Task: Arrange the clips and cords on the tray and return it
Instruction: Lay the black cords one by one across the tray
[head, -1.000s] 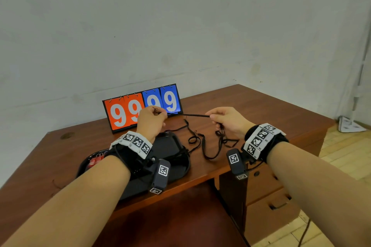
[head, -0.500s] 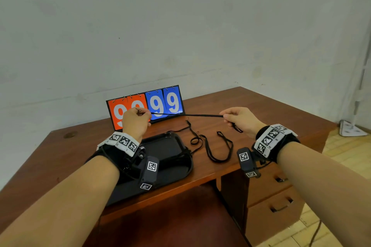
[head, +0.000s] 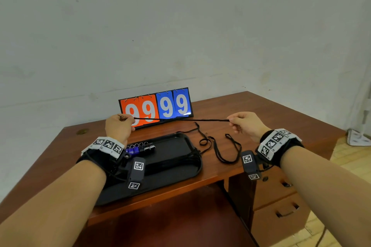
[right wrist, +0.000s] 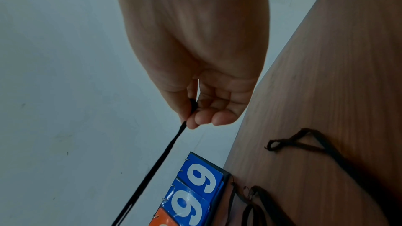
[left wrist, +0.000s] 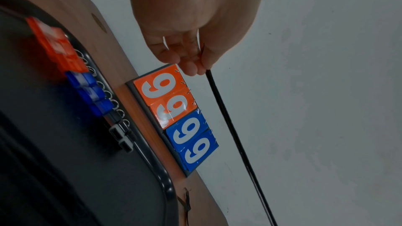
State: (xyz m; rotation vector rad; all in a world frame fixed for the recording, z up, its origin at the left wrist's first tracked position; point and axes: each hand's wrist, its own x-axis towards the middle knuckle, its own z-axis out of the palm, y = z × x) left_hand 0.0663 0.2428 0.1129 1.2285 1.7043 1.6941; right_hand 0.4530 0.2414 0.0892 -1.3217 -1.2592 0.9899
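A black cord (head: 180,119) is stretched taut in the air above the desk. My left hand (head: 120,124) pinches its left end, and my right hand (head: 244,124) pinches its right end. In the left wrist view the black cord (left wrist: 230,126) runs out from between thumb and fingers (left wrist: 191,68); in the right wrist view the black cord (right wrist: 165,154) leaves my fingertips (right wrist: 193,123). Below lies a black tray (head: 172,166) with a row of red, blue and black clips (head: 140,147) along its far edge, also shown as clips (left wrist: 87,83). Other black cords (head: 218,146) lie loose on the desk right of the tray.
A flip scoreboard (head: 156,107) reading 99 99 stands at the back of the wooden desk (head: 281,118). The desk's right edge drops to drawers (head: 281,206) and wood floor. A plain wall is behind. Loose cords (right wrist: 304,143) lie under my right hand.
My hands have moved apart, left hand going left and right hand going right, pulling the cord straight. Its dangling loop has lifted off the desk.
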